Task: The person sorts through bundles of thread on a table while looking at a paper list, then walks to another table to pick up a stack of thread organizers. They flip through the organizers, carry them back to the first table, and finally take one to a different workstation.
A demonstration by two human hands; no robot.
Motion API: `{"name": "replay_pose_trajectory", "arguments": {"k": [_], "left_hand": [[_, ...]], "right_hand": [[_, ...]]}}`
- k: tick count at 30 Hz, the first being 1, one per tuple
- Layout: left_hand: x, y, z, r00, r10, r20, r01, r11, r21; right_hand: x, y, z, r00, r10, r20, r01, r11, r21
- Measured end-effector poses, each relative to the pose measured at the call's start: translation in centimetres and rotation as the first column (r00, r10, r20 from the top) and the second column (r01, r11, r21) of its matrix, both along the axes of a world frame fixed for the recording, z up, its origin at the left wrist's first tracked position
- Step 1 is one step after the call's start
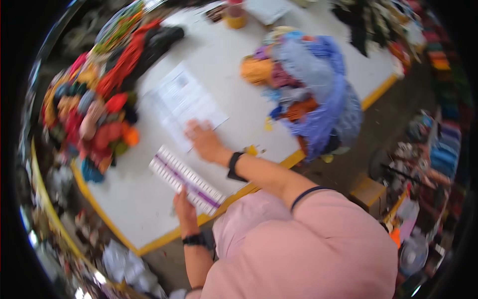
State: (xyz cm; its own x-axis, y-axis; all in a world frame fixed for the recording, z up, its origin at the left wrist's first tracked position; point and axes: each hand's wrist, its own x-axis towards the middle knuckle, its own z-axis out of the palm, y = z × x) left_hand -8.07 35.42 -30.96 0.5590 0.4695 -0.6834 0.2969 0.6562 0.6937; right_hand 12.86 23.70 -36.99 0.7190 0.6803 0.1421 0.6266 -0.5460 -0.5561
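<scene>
The white table (239, 74) has a yellow edge close to my body, with bare room between the yarn pile (94, 109) on my left and the blue heap (313, 89) on my right. My right hand (203, 140) lies flat, fingers open, on the paper sheet (181, 102). My left hand (183, 205) grips the near end of the colour card (186, 178), just below the sheet.

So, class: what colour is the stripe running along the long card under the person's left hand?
Purple, running lengthwise along the white card that the left hand holds; the head view shows it.
</scene>
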Motion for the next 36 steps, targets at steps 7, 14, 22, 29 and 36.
{"name": "replay_pose_trajectory", "arguments": {"k": [7, 14, 22, 29, 36], "left_hand": [[0.6, -1.4, 1.5, 0.999, -0.043, 0.031, 0.045, 0.996, -0.071], [1.7, -2.7, 3.9, 0.987, -0.143, 0.078, 0.152, 0.98, -0.125], [-1.5, -0.3, 3.2, 0.973, -0.23, 0.01, 0.231, 0.972, -0.054], [-4.1, 1.7, 4.2, 0.952, -0.236, 0.197, 0.269, 0.95, -0.16], [-5.1, 2.9, 4.5, 0.973, -0.214, 0.086, 0.227, 0.952, -0.206]], "right_hand": [[-3.2, -1.5, 5.5, 0.862, 0.046, -0.504, 0.039, 0.987, 0.158], [-8.0, -4.2, 4.5, 0.044, 0.214, -0.976, 0.47, 0.857, 0.209], [-9.5, -3.5, 6.3, 0.077, 0.26, -0.962, 0.454, 0.85, 0.266], [-12.0, -3.1, 6.4, -0.011, 0.237, -0.971, 0.562, 0.805, 0.19], [-15.1, -1.8, 6.2, -0.094, 0.323, -0.942, 0.634, 0.749, 0.194]]}}
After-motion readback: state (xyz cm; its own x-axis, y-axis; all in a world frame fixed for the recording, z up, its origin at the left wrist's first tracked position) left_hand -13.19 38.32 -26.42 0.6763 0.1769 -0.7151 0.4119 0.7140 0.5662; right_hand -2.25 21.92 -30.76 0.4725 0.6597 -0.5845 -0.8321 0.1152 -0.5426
